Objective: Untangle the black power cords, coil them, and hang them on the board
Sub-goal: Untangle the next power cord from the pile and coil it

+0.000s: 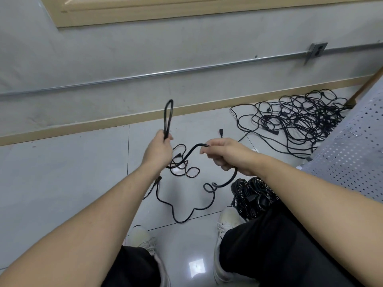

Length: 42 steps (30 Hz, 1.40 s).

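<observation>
Black cord (187, 155) — seemingly in both hands

cords (187, 155) black | floor (62, 172) pale grey tile | board (352, 158) white, dotted holes | trousers (269, 241) black

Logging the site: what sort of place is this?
Probably a workshop or utility room: tiled floor, bare wall with surface conduit and metal outlet box, and a heap of cords.
</observation>
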Each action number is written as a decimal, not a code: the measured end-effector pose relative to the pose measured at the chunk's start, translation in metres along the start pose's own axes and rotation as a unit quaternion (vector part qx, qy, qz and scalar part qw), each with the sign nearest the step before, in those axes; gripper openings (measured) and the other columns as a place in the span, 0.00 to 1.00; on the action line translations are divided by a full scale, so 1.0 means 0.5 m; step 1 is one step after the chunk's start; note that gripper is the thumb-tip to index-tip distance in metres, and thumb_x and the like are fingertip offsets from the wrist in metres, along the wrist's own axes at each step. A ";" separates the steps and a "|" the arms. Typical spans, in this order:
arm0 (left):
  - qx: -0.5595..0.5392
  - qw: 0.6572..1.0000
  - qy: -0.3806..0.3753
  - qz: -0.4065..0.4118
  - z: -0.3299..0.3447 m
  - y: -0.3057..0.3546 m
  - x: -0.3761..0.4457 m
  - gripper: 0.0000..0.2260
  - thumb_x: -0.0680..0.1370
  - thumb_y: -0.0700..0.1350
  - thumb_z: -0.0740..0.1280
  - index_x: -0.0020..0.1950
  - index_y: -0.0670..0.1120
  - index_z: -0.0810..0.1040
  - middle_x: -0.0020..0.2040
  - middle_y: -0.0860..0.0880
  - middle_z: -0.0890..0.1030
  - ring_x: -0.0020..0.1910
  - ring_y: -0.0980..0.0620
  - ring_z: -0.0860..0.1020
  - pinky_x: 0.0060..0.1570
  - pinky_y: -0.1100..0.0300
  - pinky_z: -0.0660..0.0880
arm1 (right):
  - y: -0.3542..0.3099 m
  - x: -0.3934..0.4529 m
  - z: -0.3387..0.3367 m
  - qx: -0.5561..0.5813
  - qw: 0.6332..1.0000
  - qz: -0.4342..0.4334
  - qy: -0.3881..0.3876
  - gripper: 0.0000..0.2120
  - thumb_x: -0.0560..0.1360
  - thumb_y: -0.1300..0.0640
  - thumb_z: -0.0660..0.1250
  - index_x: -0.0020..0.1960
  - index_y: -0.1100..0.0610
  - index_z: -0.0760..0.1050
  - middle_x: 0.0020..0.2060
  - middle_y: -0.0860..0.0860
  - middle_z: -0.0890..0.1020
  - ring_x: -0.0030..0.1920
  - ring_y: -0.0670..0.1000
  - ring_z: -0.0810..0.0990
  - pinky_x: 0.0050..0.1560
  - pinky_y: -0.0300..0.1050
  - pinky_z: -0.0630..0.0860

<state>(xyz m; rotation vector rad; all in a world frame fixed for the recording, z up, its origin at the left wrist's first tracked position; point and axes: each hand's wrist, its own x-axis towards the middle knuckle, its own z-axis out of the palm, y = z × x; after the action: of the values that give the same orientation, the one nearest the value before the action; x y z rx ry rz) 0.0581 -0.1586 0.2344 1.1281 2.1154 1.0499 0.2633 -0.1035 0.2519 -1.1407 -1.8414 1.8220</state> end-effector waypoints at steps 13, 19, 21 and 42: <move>-0.006 0.988 -0.129 0.085 0.057 0.023 -0.057 0.12 0.86 0.48 0.58 0.64 0.61 0.76 0.43 0.54 0.78 0.39 0.54 0.76 0.44 0.62 0.77 | -0.020 0.008 -0.011 -0.198 0.942 -0.058 0.264 0.27 0.69 0.36 0.76 0.32 0.53 0.66 0.23 0.44 0.65 0.28 0.49 0.63 0.32 0.45 0.62; -0.028 0.979 -0.198 0.030 0.055 0.015 -0.067 0.15 0.85 0.44 0.56 0.63 0.58 0.79 0.49 0.55 0.85 0.38 0.53 0.77 0.37 0.59 0.77 | -0.018 -0.017 -0.017 -0.034 0.991 -0.089 0.093 0.13 0.78 0.53 0.73 0.37 0.54 0.75 0.27 0.44 0.71 0.30 0.48 0.65 0.31 0.40 0.62; -0.030 0.975 -0.220 0.021 0.055 0.019 -0.072 0.16 0.85 0.43 0.55 0.64 0.58 0.78 0.50 0.53 0.86 0.34 0.53 0.79 0.32 0.62 0.76 | -0.014 -0.013 -0.017 -0.061 0.978 -0.149 0.133 0.09 0.77 0.55 0.75 0.38 0.52 0.80 0.35 0.46 0.77 0.37 0.46 0.72 0.41 0.39 0.68; -0.057 0.986 -0.123 0.100 0.054 0.020 -0.074 0.18 0.83 0.43 0.60 0.52 0.68 0.80 0.31 0.56 0.75 0.30 0.54 0.70 0.31 0.58 0.68 | -0.032 0.008 -0.021 0.346 0.925 0.035 0.155 0.09 0.77 0.60 0.74 0.49 0.56 0.73 0.35 0.52 0.81 0.39 0.50 0.85 0.50 0.48 0.85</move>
<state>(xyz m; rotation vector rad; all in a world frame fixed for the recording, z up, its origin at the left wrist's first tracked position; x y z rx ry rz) 0.1014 -0.1762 0.2306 1.3585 1.7561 1.0458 0.2632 -0.0916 0.2674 -1.1242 -0.8680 1.9450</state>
